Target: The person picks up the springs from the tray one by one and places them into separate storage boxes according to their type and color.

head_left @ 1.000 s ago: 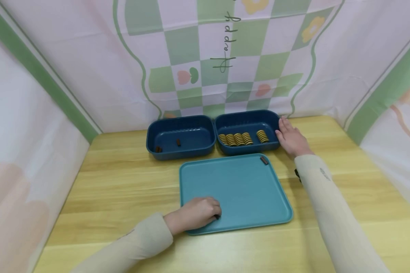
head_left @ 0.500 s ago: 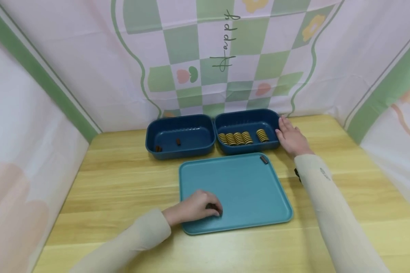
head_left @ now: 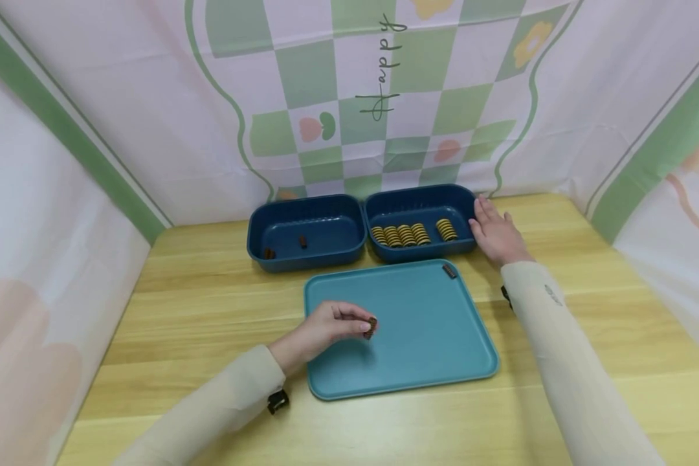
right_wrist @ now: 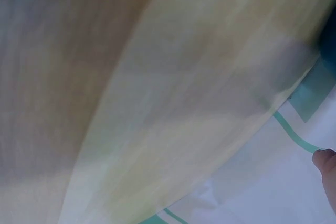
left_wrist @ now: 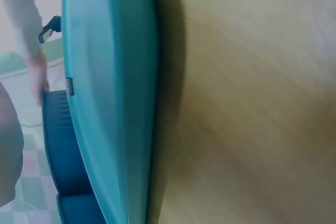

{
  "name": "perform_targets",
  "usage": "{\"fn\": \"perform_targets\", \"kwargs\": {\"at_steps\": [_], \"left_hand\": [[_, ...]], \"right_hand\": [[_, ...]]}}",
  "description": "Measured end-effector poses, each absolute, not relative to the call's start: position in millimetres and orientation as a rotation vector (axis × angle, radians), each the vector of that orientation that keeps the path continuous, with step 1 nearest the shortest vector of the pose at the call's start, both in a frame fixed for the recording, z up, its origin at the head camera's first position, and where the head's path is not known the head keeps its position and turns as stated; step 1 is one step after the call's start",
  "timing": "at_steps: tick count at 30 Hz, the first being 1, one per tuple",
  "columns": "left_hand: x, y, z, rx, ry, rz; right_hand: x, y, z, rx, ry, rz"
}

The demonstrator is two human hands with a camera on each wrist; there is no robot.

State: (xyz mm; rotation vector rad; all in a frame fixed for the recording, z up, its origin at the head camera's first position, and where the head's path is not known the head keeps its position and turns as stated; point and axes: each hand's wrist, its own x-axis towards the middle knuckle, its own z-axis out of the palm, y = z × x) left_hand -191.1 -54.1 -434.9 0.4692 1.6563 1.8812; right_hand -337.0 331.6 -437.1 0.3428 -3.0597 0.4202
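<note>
My left hand (head_left: 329,327) pinches a small dark-brown ridged piece (head_left: 371,328) between thumb and fingers, above the left half of a teal tray (head_left: 419,323). Another brown ridged piece (head_left: 449,271) lies in the tray's far right corner. My right hand (head_left: 498,236) rests with fairly straight fingers against the right end of the right blue box (head_left: 425,254). Inside that box stand several yellow-and-black striped stacks (head_left: 406,235). The left blue box (head_left: 314,260) contains a few brown pieces (head_left: 303,241). In the right wrist view, only a fingertip (right_wrist: 326,166) of the right hand shows.
Both boxes stand side by side on the wooden table (head_left: 210,304), behind the tray and near the printed cloth wall (head_left: 309,71). More cloth encloses the left and right sides. A black wrist strap (head_left: 277,400) shows under the left sleeve.
My left hand has risen off the tray's near left part and moved away from me, bringing the brown ridged piece up with it. The right hand has stayed at the box.
</note>
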Motion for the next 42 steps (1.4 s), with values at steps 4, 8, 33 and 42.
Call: {"fn": "perform_targets", "kwargs": {"at_steps": [4, 8, 33, 42], "left_hand": [[-193.0, -55.1, -433.7, 0.430, 1.514, 1.981], [-196.7, -58.5, -429.0, 0.398, 1.470, 2.030], [-329.0, -114.4, -388.2, -0.376, 2.565, 1.750], [-347.6, -113.4, -415.3, -0.364, 2.960, 1.071]], "right_hand": [[-338.0, 331.8, -438.0, 0.338, -3.064, 0.420], [-337.9, 331.7, -438.1, 0.341, -3.066, 0.419], [-335.6, 334.0, -435.3, 0.327, -3.056, 0.440], [-337.3, 332.3, -439.2, 0.346, -3.049, 0.455]]}}
